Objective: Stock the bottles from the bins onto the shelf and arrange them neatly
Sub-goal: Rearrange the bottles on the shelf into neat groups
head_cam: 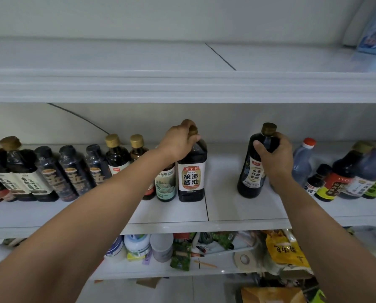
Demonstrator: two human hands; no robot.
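On my feed both arms reach forward to the middle shelf (226,208), and each of the hands has a bottle. The left hand (178,143) is curled over the top of a soy sauce bottle (192,173), fingers wrapped round its neck just under the gold cap. That bottle stands upright on the shelf with its white label facing me, just beside a green-labelled bottle (165,185) on its left. The right hand (274,156) grips a dark vinegar bottle (251,171) at the shoulder, thumb across the front and the other fingers round the back. The vinegar bottle leans a little to the right. Its base is down at the shelf surface, though I cannot tell if it rests fully flat. The two held bottles are well apart from each other.

Left of the soy sauce bottle runs a row of dark bottles (73,171), some with gold caps and some with black, reaching to the frame's edge. Right of the vinegar bottle I see a clear bottle with a red cap (303,162), partly behind the right hand, then a cluster of mixed sauce bottles (346,178).

Above is the upper shelf (182,88), with a blue packet (375,33) at its far right. On the lower shelf (156,273) lie a white tub (136,242), a roll of tape (245,259) and a yellow bag (285,252) among other clutter.
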